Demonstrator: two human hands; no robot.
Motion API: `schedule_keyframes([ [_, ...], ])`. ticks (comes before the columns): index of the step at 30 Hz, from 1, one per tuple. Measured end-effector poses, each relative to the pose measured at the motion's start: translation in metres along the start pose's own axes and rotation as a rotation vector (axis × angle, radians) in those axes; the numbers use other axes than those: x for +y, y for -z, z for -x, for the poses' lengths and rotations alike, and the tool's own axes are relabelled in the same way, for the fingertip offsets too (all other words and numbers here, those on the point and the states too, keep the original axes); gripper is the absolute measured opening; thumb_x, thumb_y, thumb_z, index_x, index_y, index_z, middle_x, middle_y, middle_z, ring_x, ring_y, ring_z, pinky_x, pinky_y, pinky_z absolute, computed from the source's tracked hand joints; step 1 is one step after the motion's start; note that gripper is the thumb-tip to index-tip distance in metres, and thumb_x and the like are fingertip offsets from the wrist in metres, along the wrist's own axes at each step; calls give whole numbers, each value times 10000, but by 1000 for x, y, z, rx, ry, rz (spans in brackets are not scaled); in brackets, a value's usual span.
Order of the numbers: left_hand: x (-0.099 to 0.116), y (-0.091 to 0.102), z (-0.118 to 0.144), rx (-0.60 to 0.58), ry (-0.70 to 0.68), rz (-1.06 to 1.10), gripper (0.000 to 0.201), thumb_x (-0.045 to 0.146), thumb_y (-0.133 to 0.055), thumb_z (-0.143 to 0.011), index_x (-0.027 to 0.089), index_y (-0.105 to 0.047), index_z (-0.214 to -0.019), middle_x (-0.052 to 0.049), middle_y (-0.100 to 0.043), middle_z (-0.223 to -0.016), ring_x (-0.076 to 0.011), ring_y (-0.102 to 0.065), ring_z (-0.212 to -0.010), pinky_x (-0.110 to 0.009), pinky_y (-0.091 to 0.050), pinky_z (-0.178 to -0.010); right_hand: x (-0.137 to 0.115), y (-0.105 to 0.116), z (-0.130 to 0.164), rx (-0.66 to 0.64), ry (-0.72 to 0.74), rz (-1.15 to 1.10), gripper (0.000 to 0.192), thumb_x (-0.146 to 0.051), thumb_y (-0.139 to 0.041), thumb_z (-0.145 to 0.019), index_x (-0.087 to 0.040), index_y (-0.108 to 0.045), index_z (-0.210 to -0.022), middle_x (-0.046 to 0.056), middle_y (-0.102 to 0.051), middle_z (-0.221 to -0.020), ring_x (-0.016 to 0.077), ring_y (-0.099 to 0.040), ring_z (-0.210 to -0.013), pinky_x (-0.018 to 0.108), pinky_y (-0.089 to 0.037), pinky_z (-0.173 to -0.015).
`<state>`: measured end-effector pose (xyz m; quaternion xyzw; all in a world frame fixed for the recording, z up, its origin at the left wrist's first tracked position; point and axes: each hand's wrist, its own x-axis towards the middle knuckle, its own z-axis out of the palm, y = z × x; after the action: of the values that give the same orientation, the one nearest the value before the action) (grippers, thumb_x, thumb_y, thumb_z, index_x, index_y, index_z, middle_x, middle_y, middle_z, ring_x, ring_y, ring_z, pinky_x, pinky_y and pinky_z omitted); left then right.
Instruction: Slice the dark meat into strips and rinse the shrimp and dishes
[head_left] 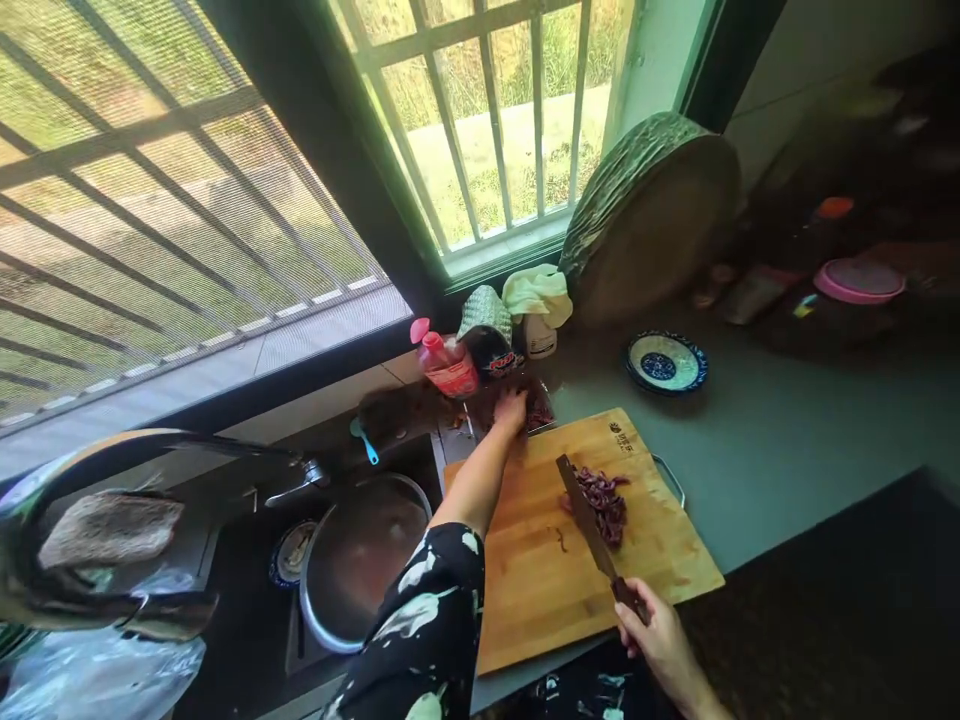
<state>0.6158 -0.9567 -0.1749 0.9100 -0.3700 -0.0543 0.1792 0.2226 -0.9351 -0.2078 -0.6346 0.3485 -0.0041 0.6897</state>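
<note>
My right hand [649,630] is wrapped round the dark handle of a kitchen knife [589,520]. Its long blade rests on the wooden cutting board [525,590], along the left side of a small heap of dark red sliced meat [604,500]. One thin scrap lies apart on the board, left of the blade. My left arm stretches across the board's far left corner. My left hand [511,410] is down at a clear plastic tray [541,405] that holds more dark red meat; its fingers are hard to make out there.
A blue-and-white plate [664,362] sits on the counter [772,440] beyond the board. Bottles, including a pink pump bottle [446,365], stand by the window. A large pot [367,560] of reddish liquid is in the sink area, near the faucet [300,475]. A round board [652,230] leans behind.
</note>
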Motion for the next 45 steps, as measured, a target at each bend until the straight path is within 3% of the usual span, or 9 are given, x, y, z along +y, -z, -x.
schedule_keyframes([
  [6, -16, 15, -19, -121, -125, -36, 313, 113, -501, -732, 191, -572, -1027, -109, -555, -1047, -251, -434, -1062, -352, -370, -851, -1, 17, -3, -44, 18, 20, 310, -448, -473, -735, -180, -471, -892, -52, -451, -539, 98, -465, -467, 196, -400, -409],
  [9, -25, 25, -13, -98, -55, 126, 340, 168, -584, -670, 176, -578, -1010, -91, -601, -950, -226, -523, -917, -326, -396, -810, -6, 20, -5, -62, 10, 24, 299, -429, -469, -741, -178, -471, -905, -57, -443, -528, 94, -454, -459, 193, -394, -408],
  [13, -29, 31, 4, 11, 264, 630, 255, 157, -579, -655, 157, -594, -909, -48, -620, -783, -172, -570, -772, -291, -437, -750, -15, 16, -8, -94, 4, 53, 289, -407, -469, -739, -174, -476, -910, -59, -443, -520, 94, -456, -456, 189, -387, -404],
  [17, -31, 32, 20, -52, 626, 1360, 106, 118, -511, -690, 155, -535, -787, -2, -574, -616, -110, -564, -609, -291, -484, -693, -25, 8, -9, -133, 14, 87, 263, -395, -461, -747, -177, -477, -893, -59, -446, -529, 93, -466, -457, 187, -391, -405],
  [22, -37, 38, 37, -141, 666, 1640, 13, 148, -512, -719, 147, -499, -719, -20, -576, -612, -99, -566, -591, -271, -497, -677, -31, 1, -4, -144, 2, 102, 263, -397, -466, -745, -176, -472, -888, -61, -446, -535, 94, -472, -463, 191, -403, -413],
  [27, -41, 40, 51, -67, 593, 1586, 288, 148, -570, -706, 181, -492, -981, -36, -638, -802, -108, -599, -641, -274, -492, -653, -28, -1, 1, -120, 8, 102, 279, -400, -472, -742, -167, -476, -896, -61, -450, -529, 91, -463, -457, 189, -396, -412],
  [35, -40, 45, 81, -107, 437, 1533, 367, 267, -539, -764, 153, -478, -1108, -124, -592, -1075, -179, -605, -891, -328, -481, -765, -19, -5, 6, -99, 29, 90, 297, -428, -482, -730, -175, -502, -885, -60, -462, -508, 92, -457, -452, 188, -388, -414],
  [41, -15, 35, 152, -272, 292, 1634, 406, 287, -642, -693, 117, -534, -1045, -124, -629, -946, -210, -617, -833, -360, -467, -765, -27, -1, 8, -74, 39, 77, 289, -435, -488, -732, -176, -483, -861, -61, -474, -508, 92, -461, -452, 194, -395, -429],
  [45, 3, 8, 206, -271, 432, 1422, 359, 307, -640, -678, 100, -595, -968, -103, -644, -849, -185, -618, -717, -312, -466, -689, -27, 6, 6, -52, 39, 91, 312, -455, -501, -723, -172, -482, -855, -56, -492, -510, 95, -475, -449, 199, -397, -438],
])
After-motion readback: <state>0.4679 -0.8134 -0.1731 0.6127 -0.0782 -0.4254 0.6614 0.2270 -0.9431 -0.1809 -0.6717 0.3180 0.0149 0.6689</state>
